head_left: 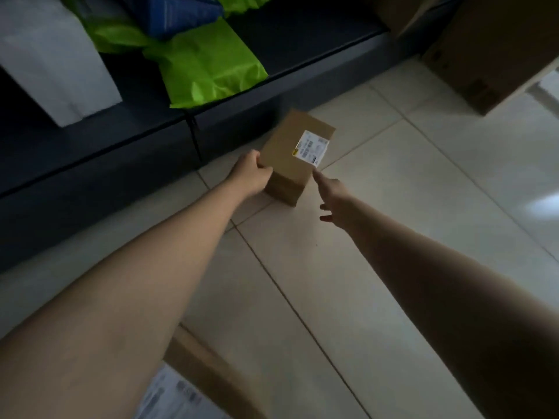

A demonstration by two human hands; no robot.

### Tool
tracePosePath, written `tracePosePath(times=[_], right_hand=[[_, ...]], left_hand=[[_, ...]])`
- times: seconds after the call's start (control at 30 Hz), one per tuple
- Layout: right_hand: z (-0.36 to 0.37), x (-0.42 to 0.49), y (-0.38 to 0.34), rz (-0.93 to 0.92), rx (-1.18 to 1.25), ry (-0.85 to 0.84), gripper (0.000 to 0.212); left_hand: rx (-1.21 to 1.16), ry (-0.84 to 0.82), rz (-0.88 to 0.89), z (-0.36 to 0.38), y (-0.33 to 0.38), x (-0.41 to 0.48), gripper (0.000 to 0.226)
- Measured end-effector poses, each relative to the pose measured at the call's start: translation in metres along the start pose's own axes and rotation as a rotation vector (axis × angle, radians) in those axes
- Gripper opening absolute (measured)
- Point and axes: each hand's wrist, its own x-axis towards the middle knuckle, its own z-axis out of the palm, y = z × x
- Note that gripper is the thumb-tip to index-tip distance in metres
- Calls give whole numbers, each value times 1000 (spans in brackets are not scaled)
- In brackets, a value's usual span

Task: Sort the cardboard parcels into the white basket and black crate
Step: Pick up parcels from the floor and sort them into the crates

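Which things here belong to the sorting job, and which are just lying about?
Job: small brown cardboard parcel with white label; left hand gripping its edge; right hand reaching its corner; second labelled cardboard parcel, bottom edge.
Lying about: bright green plastic mailers; blue plastic bag; white plastic bag.

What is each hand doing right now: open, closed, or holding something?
Left hand: grips the box at its near-left edge.
Right hand: open, forefinger straight, tip at the box's near edge.
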Motion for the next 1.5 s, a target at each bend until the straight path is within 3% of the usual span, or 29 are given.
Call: tracePosePath(times=[0.1, 0.23, 0.3, 0.37, 0.4, 0.47, 0.53, 0.6, 0.63, 0.7, 0.8, 0.87, 0.93, 1.0, 1.07, 1.17, 1.27, 1.33, 1.5], right_hand=[[16, 29, 8, -84, 269, -109, 59], [4, 16, 29, 46, 412, 86, 51], [-6, 1, 50, 105, 292, 65, 49], [-4, -17, 67, 139, 187, -168, 61], [-1, -27, 66, 129, 206, -336, 65], [8, -35, 58, 28, 340, -633, 72], [12, -40, 44, -57, 469, -700, 68], [16, -44, 34, -31, 535, -602, 57], [19, -48, 31, -12, 499, -533, 46], [31, -55, 33, -25, 413, -505, 35], [53, -68, 41, -13, 288, -512, 71], [61, -73, 42, -75, 127, -526, 86], [67, -74, 37, -138, 117, -538, 71], [72, -74, 31, -135, 256, -658, 61], [79, -74, 31, -113, 361, -767, 60], [89, -86, 35, -59, 376, -740, 64], [97, -108, 31, -52, 292, -664, 74], [94, -125, 25, -74, 251, -627, 55], [72, -189, 24, -80, 118, -786, 52]], left_hand=[[-204, 2, -22, 21, -2, 27, 84], [-248, 50, -106, 6, -6, -13, 87], [-377, -90, -248, -6, -20, -41, 74], [-540, -294, -354, -9, -36, -65, 31], [-617, -331, -373, -10, -42, -73, 21], [-819, -316, -374, -13, -54, -84, 25], [-994, -270, -354, -21, -66, -90, 34], [-970, -136, -341, -31, -78, -98, 45], [-915, -61, -343, -36, -80, -105, 42], [-989, -70, -331, -46, -82, -120, 27], [-1074, -239, -318, -67, -90, -137, 52], [-971, -235, -283, -79, -99, -143, 39], [-1031, -132, -309, -86, -113, -148, 30], [-1175, -94, -309, -87, -128, -154, 35], [-1205, -54, -327, -86, -138, -161, 33], [-1123, 105, -349, -85, -143, -167, 27], [-1122, 111, -370, -90, -129, -177, 39], [-1157, 77, -391, -91, -119, -190, 48], [-1070, 166, -597, -80, -119, -261, 56]])
